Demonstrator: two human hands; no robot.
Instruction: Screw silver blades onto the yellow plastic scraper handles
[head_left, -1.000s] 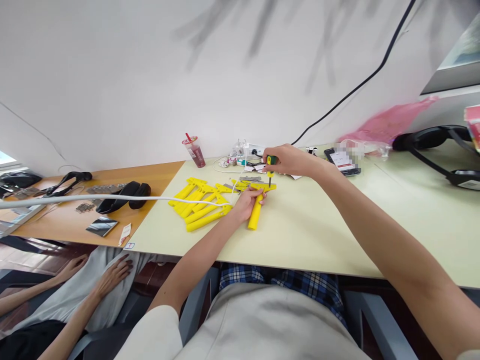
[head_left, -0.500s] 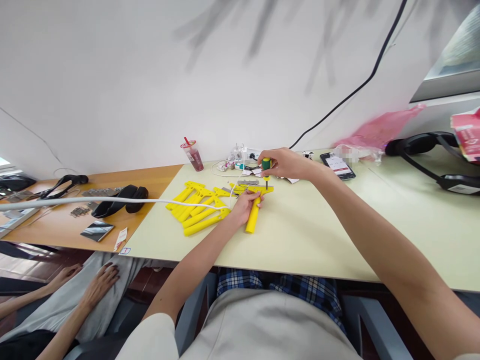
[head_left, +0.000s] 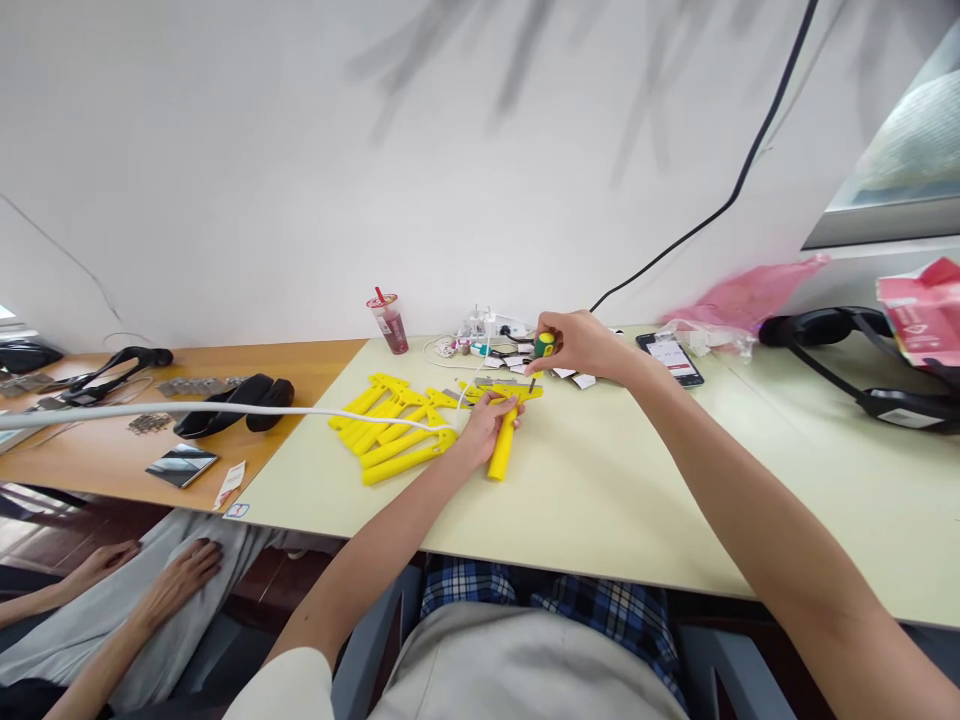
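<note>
Near the middle of the frame, the left hand [head_left: 481,432] is closed around a yellow T-shaped tool [head_left: 500,458], gripping it just below its crosspiece; its round handle slants down toward the bottom of the frame. Just above and to the right, the right hand [head_left: 576,342] pinches a screwdriver [head_left: 544,345] by its green-and-yellow handle, fingers curled in around it. The shaft points down at the crosspiece; whether the tip sits in a screw is too small to tell.

Left of centre, more yellow tools [head_left: 397,468] lie in an overlapping group on the pale tabletop [head_left: 615,490], with a white cable [head_left: 225,409] crossing in front of them. Above that group stands a cup [head_left: 391,330] with a red straw. Right of centre lies a phone [head_left: 672,360], near a pink bag [head_left: 754,295]. At lower left, a co-worker's hand [head_left: 184,580] rests on grey trousers.
</note>
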